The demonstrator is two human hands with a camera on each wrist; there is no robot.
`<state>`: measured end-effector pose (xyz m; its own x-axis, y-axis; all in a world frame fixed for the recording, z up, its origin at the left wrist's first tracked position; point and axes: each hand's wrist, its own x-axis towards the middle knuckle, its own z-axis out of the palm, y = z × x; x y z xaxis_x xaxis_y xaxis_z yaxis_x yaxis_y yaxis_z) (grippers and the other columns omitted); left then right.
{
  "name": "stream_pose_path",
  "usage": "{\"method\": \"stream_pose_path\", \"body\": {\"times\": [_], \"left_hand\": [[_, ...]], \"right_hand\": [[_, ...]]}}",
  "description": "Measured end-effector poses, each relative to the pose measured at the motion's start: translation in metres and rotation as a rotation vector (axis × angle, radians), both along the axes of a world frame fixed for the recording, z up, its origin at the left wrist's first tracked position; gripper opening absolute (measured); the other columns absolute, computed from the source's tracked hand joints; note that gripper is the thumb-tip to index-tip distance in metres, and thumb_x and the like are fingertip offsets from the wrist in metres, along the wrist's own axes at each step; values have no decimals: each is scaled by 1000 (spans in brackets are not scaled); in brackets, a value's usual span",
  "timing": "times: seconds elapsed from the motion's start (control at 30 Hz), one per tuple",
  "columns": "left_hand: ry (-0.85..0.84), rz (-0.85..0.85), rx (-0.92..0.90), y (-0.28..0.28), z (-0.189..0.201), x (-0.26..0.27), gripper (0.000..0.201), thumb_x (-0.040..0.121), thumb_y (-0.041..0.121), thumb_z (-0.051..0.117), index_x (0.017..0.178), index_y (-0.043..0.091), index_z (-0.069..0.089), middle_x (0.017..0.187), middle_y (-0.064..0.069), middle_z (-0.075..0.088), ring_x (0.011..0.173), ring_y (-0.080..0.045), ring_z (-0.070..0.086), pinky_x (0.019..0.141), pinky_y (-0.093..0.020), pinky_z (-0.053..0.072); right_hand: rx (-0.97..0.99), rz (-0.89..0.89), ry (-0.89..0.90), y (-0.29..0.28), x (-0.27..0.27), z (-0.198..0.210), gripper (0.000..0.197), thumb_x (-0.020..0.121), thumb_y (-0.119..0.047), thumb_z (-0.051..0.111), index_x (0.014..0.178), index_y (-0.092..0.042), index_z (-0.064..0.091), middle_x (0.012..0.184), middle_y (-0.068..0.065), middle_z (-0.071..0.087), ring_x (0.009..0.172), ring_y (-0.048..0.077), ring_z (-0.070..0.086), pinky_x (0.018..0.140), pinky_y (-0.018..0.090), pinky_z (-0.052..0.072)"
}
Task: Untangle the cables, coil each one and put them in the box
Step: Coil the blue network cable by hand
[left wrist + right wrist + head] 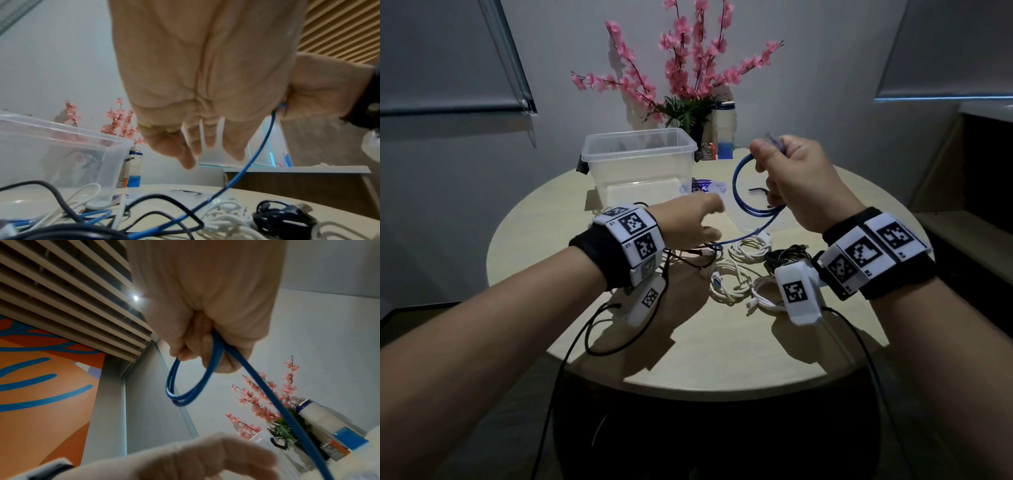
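The right hand [796,178] holds the blue cable [739,192] above the table [722,359], its fingers curled around two loops. The left hand [688,222] hovers with relaxed, slightly spread fingers over the tail. Better to guide this tail gently, making equal loops, so it slips free from the black cable [164,204]. The box [640,164] waits behind, with no cables inside.

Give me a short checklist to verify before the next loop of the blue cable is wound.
1. Right hand grips the finished loops of the blue cable: ok.
2. Left hand is free to feed cable, fingers relaxed: ok.
3. Trailing blue length is clear of the black cable: not ok, they cross in the pile.
4. Box is open: ok.
5. White cables lie apart from the blue run: cannot tell.
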<state>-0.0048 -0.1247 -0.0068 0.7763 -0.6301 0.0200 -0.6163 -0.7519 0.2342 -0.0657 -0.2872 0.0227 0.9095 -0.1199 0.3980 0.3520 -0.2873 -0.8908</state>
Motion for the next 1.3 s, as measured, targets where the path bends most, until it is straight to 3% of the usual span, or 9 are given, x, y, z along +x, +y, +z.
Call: {"method": "stream_pose_path", "body": {"times": [0.1, 0.27, 0.57, 0.7, 0.83, 0.93, 1.07, 1.2, 1.3], "left_hand": [[51, -102, 149, -11, -5, -1, 46, 94, 31, 55, 138, 22, 43, 141, -4, 43, 121, -21, 49, 102, -35, 40], [-13, -41, 271, -13, -13, 4, 26, 94, 22, 54, 116, 13, 64, 117, -9, 63, 105, -27, 56, 85, -27, 42], [-148, 221, -552, -2, 7, 23, 15, 98, 16, 48, 102, 9, 60, 93, -10, 64, 74, -19, 58, 66, -29, 49], [-177, 170, -800, -8, 31, 18, 14, 96, 16, 51, 107, 15, 59, 86, 7, 59, 72, -5, 54, 64, -20, 49], [-36, 78, -974, -18, 53, 8, 17, 91, 13, 61, 108, 14, 59, 89, 2, 66, 75, -3, 62, 65, -16, 49], [184, 58, -954, -27, 49, -1, 10, 87, 11, 66, 96, 13, 61, 82, -4, 68, 56, -5, 52, 55, -21, 42], [149, -11, -892, -33, 35, -11, 11, 86, 8, 67, 82, 17, 62, 71, -3, 66, 56, -9, 55, 52, -21, 44], [-4, -144, -722, -34, 25, -17, 18, 87, 5, 64, 101, 13, 72, 92, -1, 73, 66, -11, 63, 62, -19, 53], [-116, -147, -604, -30, 19, -16, 21, 88, 7, 63, 107, 11, 72, 82, 0, 69, 72, -14, 70, 68, -15, 54]], "right_hand": [[98, 55, -46, 1, -1, 7, 28, 99, -24, 49, 72, -16, 48, 38, -13, 31, 36, 3, 26, 40, 21, 28], [130, 90, -50, -2, -6, 13, 26, 100, -23, 47, 75, -16, 48, 38, -14, 34, 37, 4, 26, 40, 20, 27], [-125, 57, 82, -12, 9, -10, 26, 100, -18, 46, 75, -16, 52, 51, -5, 37, 46, 10, 34, 53, 29, 36], [-180, 35, 80, -12, 15, -17, 21, 100, -15, 45, 80, -19, 51, 65, 3, 47, 58, 16, 47, 67, 40, 42], [4, -13, 55, -8, 20, -17, 18, 102, -13, 36, 88, -19, 44, 60, 3, 49, 54, 17, 55, 67, 36, 49], [191, -12, 36, -4, 22, -14, 15, 104, -13, 31, 95, -12, 42, 62, 8, 58, 63, 25, 63, 78, 44, 53], [390, -14, 44, -2, 26, -16, 29, 104, -14, 31, 113, 10, 44, 88, 25, 62, 77, 33, 64, 83, 50, 55], [663, 45, 22, -1, 20, -8, 25, 105, -21, 29, 103, -4, 47, 80, 18, 64, 74, 29, 65, 80, 45, 55], [751, 108, 3, -4, 14, -1, 30, 104, -28, 34, 95, -3, 48, 64, 11, 60, 61, 22, 64, 71, 35, 58]]}}
